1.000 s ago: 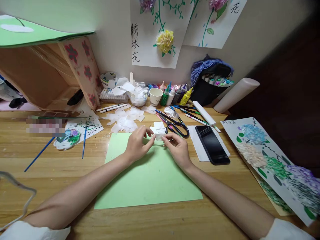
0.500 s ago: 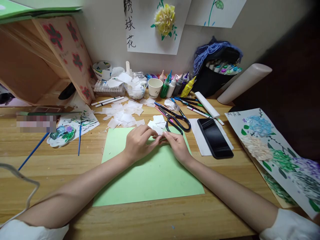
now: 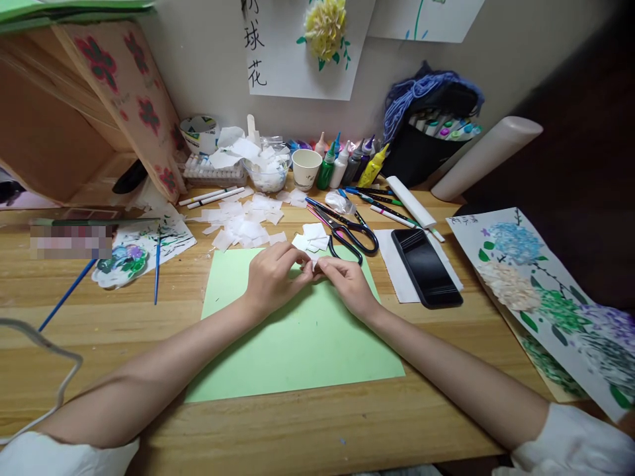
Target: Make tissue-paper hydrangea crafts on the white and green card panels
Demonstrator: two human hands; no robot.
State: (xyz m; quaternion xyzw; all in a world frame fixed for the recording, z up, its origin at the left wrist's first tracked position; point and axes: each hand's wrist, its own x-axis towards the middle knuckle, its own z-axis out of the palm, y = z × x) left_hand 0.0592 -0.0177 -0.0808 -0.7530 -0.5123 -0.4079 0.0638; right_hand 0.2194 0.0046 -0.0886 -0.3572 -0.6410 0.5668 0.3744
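Observation:
Over the upper part of a light green sheet of paper [image 3: 297, 344], my left hand [image 3: 274, 274] and my right hand [image 3: 348, 283] meet fingertip to fingertip. Both pinch one small piece of white paper [image 3: 314, 263], of which only a bit shows between the fingers. Just beyond my fingertips lie several white paper squares [image 3: 313, 236]. Black-handled scissors [image 3: 354, 235] rest to the right of the squares, close to my right hand. More cut white paper pieces [image 3: 248, 221] are spread loosely beyond my left hand.
Along the wall stand a bowl of paper scraps [image 3: 268, 175], a paper cup [image 3: 306, 169] and several paint bottles [image 3: 350, 165]. A phone [image 3: 426, 268] lies on the right, near flower artwork [image 3: 546, 297]. To the left are a paint palette [image 3: 120, 266] and a brush [image 3: 157, 264].
The small white paper between my fingers now shows less and looks folded or bunched. My hands stay nearly in place, and the whole view has shifted slightly.

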